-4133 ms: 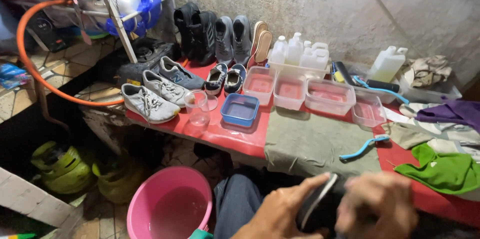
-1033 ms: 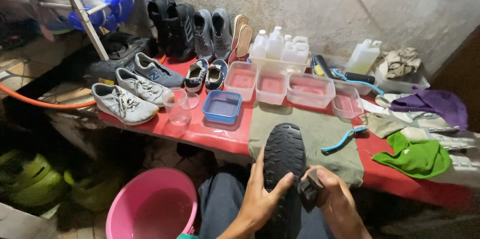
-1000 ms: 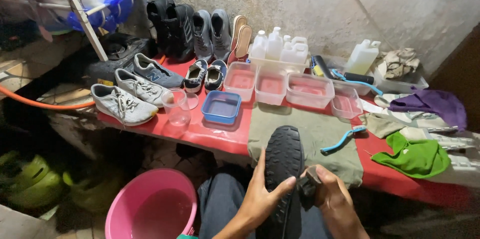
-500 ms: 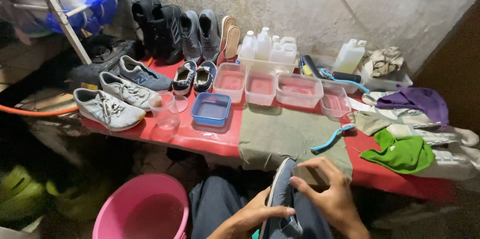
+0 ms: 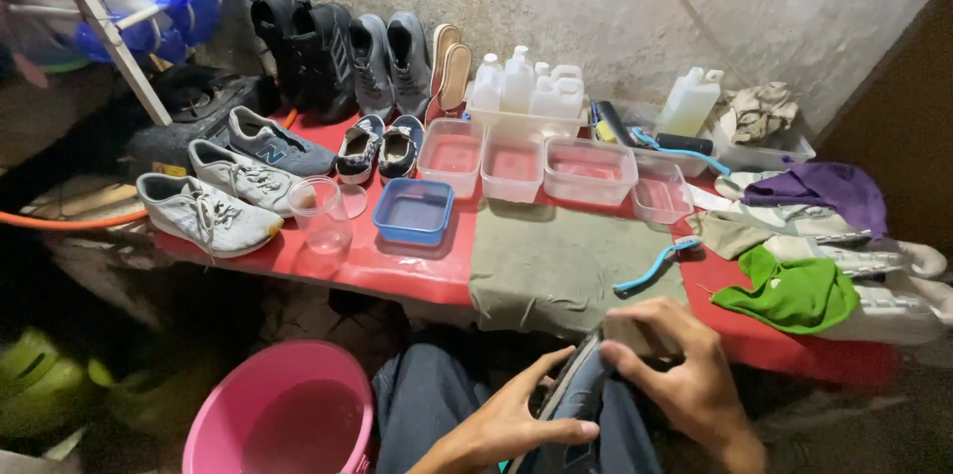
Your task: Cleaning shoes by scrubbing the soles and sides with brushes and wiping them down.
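Resting edge-up over the lap, a dark shoe (image 5: 571,405) sits between both hands. Left hand (image 5: 506,424) grips its side; right hand (image 5: 675,375) closes over its top, near the olive cloth (image 5: 556,266).

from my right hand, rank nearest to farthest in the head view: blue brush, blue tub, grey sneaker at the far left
From the right hand:
1. Blue brush, just beyond it on the olive cloth.
2. Blue tub, farther left on the red table.
3. Grey sneaker, at the table's far left end.

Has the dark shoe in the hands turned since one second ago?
Yes. The dark shoe showed its sole below the olive cloth; now it is edge-on.
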